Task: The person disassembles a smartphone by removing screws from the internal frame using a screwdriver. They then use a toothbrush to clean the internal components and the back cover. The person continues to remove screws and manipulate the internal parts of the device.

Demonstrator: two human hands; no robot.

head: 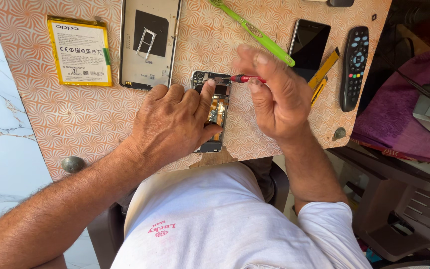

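Single head-worn view, looking steeply down, close over the patterned work board (90,119), person's torso below

A yellow-edged white battery label (79,51) lies far left; a dark phone screen (308,47) lies right.
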